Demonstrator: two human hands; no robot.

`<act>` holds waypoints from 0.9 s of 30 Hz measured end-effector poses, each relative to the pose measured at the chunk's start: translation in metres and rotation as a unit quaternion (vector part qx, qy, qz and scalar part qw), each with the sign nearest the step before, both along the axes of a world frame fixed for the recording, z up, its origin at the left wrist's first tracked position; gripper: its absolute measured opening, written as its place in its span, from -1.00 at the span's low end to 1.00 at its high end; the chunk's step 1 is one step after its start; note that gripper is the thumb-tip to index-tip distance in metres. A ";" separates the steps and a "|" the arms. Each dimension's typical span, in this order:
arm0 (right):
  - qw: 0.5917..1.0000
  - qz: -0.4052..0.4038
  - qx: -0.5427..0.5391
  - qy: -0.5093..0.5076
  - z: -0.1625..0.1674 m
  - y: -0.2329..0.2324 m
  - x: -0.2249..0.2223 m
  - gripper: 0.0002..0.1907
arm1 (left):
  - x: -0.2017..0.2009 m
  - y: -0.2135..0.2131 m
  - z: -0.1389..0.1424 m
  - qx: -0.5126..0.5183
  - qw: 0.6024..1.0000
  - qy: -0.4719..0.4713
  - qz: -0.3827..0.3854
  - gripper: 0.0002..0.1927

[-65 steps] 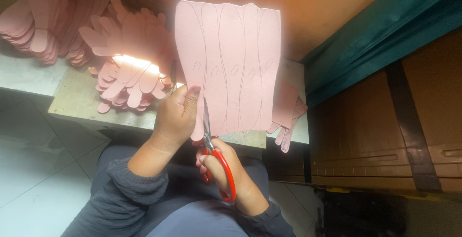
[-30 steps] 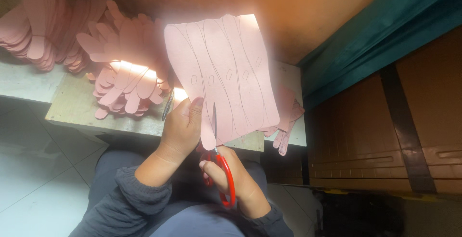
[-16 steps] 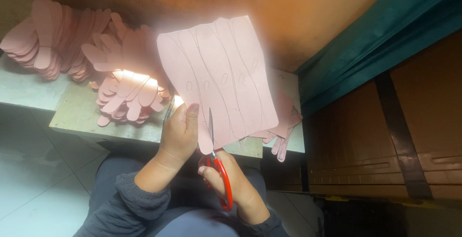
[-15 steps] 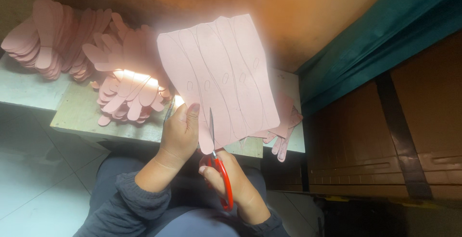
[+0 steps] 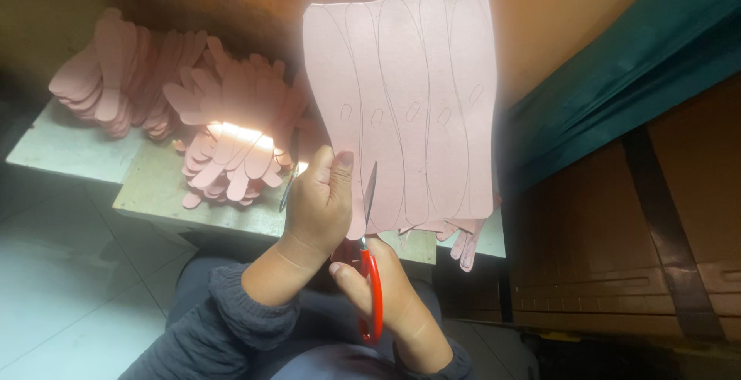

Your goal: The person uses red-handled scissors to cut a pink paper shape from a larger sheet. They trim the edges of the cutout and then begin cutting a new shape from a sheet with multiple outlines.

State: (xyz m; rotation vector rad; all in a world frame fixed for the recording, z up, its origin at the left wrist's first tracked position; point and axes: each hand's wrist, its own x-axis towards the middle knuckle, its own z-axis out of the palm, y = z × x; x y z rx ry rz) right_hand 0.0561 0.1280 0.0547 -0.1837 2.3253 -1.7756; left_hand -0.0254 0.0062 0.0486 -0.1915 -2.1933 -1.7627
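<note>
left hand [image 5: 320, 202] pinching pink sheet [image 5: 405, 102] | right hand [image 5: 378, 287] gripping red scissors [image 5: 370, 272] | we'd keep blades on the drawn line, sheet taut

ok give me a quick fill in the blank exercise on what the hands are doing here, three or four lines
1. The left hand grips the bottom edge of a large ____ sheet marked with long curved outlines.
2. The right hand works scissors that have ____ handles.
3. The scissor blades point ____ into the sheet's lower edge.
4. Piles of cut pink pieces lie on the ____ in front of the person.

Missing words: pink; red; up; table
</note>
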 end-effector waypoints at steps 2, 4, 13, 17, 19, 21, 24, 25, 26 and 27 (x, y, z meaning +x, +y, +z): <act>0.999 -0.004 0.041 0.022 0.011 0.000 -0.008 -0.76 | -0.009 -0.002 0.011 -0.008 1.000 0.016 0.005 -0.63; 0.998 -0.011 0.064 0.010 0.020 0.001 -0.016 -0.76 | -0.016 -0.003 0.021 -0.018 0.999 0.037 0.012 -0.64; 0.998 -0.006 0.046 0.034 -0.004 0.001 -0.017 -0.82 | -0.005 -0.006 0.018 -0.023 0.998 0.049 0.042 -0.66; 0.995 -0.008 0.086 0.041 -0.027 0.010 -0.012 -0.79 | 0.002 -0.007 -0.002 -0.023 0.995 0.080 0.052 -0.68; 0.991 0.000 0.093 0.093 -0.032 0.015 -0.011 -0.80 | 0.005 -0.005 -0.008 -0.021 0.995 0.084 0.056 -0.69; 0.992 -0.007 0.104 0.076 -0.031 0.017 -0.009 -0.79 | 0.005 -0.003 -0.011 -0.015 0.996 0.066 0.054 -0.70; 0.999 -0.003 0.041 -0.001 -0.021 0.016 -0.005 -0.81 | 0.006 -0.001 -0.012 0.013 0.998 0.042 0.043 -0.70; 0.999 0.000 0.007 -0.035 -0.017 0.013 -0.003 -0.78 | 0.005 -0.002 -0.012 0.004 0.996 0.064 0.058 -0.71; 0.998 0.022 -0.043 -0.045 -0.013 0.010 -0.002 -0.77 | 0.004 -0.003 -0.012 -0.005 0.994 0.086 0.072 -0.71; 0.993 0.043 -0.092 -0.054 -0.010 0.006 0.000 -0.76 | 0.003 -0.004 -0.012 -0.014 0.990 0.107 0.085 -0.71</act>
